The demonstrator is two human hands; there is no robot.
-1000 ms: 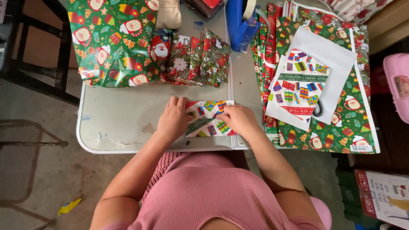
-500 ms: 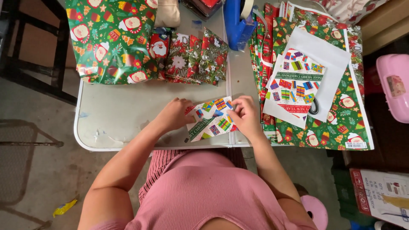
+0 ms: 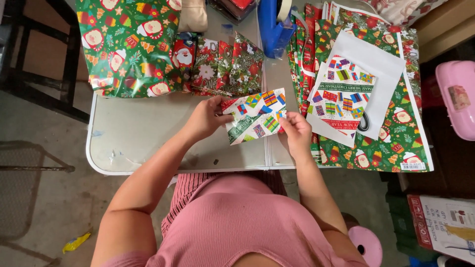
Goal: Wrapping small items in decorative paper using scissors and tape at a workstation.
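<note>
Wrapped parcel (image 3: 256,116) held between both hands above counter (image 3: 148,136): left hand (image 3: 205,118) pinches its left edge, right hand (image 3: 295,132) grips lower right corner.

A pale grey folding table (image 3: 148,143) with a centre seam carries the things. Taking the blue tape dispenser (image 3: 273,27) at its far edge as landmark: left of it lie small folded gift bags (image 3: 222,66), and further left a large green Santa-print sheet (image 3: 126,44). Right of it lies a stack of green wrapping paper (image 3: 396,143), topped by white-backed sheets (image 3: 376,69).
</note>
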